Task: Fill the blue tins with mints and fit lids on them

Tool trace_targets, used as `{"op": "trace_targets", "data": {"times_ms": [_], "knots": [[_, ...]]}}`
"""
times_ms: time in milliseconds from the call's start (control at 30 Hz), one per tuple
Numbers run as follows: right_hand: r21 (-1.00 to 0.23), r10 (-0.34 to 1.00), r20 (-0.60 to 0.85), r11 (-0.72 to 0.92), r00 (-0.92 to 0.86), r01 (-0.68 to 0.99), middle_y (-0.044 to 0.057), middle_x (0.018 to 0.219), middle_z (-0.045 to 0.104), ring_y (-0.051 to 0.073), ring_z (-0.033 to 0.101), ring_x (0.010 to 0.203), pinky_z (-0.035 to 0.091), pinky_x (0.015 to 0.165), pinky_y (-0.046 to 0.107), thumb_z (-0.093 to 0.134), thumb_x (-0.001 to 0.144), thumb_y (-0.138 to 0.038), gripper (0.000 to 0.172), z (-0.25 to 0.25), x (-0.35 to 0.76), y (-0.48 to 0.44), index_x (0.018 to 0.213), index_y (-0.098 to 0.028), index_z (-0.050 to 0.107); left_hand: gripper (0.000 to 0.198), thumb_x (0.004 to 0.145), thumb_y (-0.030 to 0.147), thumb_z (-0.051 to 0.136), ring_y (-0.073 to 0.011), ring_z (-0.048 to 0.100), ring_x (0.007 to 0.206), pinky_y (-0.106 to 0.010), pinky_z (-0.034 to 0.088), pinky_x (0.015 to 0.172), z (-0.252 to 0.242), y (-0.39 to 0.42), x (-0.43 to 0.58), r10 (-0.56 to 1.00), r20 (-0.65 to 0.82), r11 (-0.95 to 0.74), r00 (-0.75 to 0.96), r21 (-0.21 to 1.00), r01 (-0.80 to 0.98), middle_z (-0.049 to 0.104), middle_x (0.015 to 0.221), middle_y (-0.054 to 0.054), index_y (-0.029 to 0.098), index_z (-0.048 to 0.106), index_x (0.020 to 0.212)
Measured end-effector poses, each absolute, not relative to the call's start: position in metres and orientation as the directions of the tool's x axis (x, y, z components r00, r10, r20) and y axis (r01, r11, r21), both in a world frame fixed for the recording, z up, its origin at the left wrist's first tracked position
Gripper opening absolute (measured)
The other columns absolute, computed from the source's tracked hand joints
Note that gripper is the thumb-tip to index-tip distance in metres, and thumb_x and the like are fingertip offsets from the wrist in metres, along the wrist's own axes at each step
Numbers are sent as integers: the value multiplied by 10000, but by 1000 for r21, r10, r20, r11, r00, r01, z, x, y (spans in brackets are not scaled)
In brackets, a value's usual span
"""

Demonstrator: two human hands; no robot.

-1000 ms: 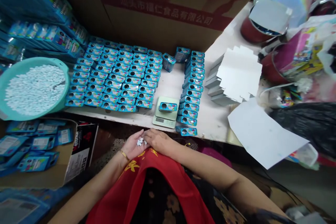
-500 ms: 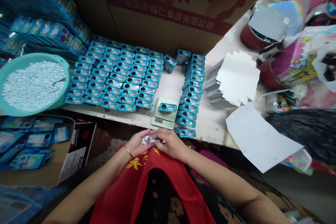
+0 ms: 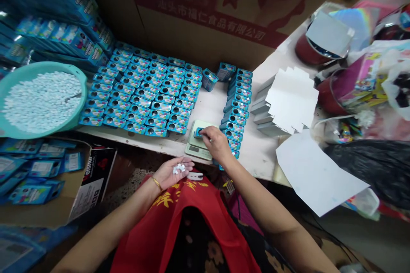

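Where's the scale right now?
Head view, centre: the green scale sits at the near edge of the table, partly beneath the right hand, between the blue container block and container column.

Brown carton [image 3: 218, 8] reads 汕头市福仁食品有限公司, star above. Yellow characters on red apron [image 3: 188, 196] folded, unreadable. Blue tins' [image 3: 156, 131] lettering too small.

The right hand [image 3: 218, 143], earlier beside the left hand [image 3: 169, 173], is now reaching over the scale [image 3: 194, 147], its fingertips covering part of the blue tin [image 3: 197, 132]. A pale object [image 3: 194, 176] is now showing near the left hand.
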State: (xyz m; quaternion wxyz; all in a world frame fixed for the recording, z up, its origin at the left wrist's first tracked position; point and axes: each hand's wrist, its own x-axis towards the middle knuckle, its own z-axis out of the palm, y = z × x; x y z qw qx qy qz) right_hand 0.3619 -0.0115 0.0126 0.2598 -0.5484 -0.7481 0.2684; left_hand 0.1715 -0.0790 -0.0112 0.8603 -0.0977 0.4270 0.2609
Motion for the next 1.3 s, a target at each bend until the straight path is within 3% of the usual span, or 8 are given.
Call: {"op": "trace_targets", "data": {"times_ms": [167,300,567,833,1067,1133,1200,1300], "knots": [[-734,971,97,219,-220,643,49,889,626,147,563,846,435,784,278,451,780,-159,179,5,366,-2,871,-179,604,198,793,157,475,-176,632,688,-235,492,588,-12,-81,164,379,-797,820,471,53,-570,657,813,-158,36,612,866],[-798,993,108,109,-37,593,24,837,630,142,575,805,446,751,282,471,780,-216,160,17,381,-7,835,-200,621,191,799,143,456,-160,628,658,-225,496,558,-15,-81,155,388,-820,792,420,64,-608,656,804,-151,45,615,839],[-934,945,-85,-187,317,305,4,772,625,109,562,617,461,619,268,546,720,-303,186,25,414,-25,836,-184,628,172,792,131,461,-149,619,633,-217,505,533,-21,-80,138,375,-861,766,342,80,-638,650,768,-133,57,615,814],[-909,972,-85,-165,219,382,18,806,622,125,571,698,463,664,279,520,742,-280,172,16,401,-31,838,-187,629,151,783,119,469,-146,617,633,-216,507,528,-22,-81,134,366,-884,757,292,101,-645,644,760,-127,65,607,815],[-868,997,43,70,-68,492,20,838,621,129,571,799,449,737,268,454,802,-214,168,23,358,-24,848,-203,615,193,806,173,446,-152,616,640,-228,500,527,-19,-77,143,362,-863,761,351,56,-647,642,780,-129,68,595,870],[-826,965,62,193,-255,529,31,933,614,135,555,886,436,791,277,445,817,-219,188,27,343,-28,933,-211,594,230,817,230,443,-158,613,653,-232,493,519,-16,-71,151,396,-819,767,414,48,-640,637,798,-129,69,589,890],[-694,922,53,311,-384,649,63,1122,546,183,476,1048,392,875,333,506,788,-239,300,28,336,-30,1087,-215,526,237,812,273,462,-141,597,624,-200,459,458,-13,-64,159,435,-783,765,445,60,-641,624,760,-105,80,587,867],[-387,945,-22,293,-326,875,114,1223,462,271,397,1114,356,889,421,596,718,-252,518,19,348,-22,1205,-202,425,174,796,245,499,-68,509,488,-128,321,330,-10,-55,162,448,-790,764,419,96,-638,554,614,-37,96,560,730]]}}
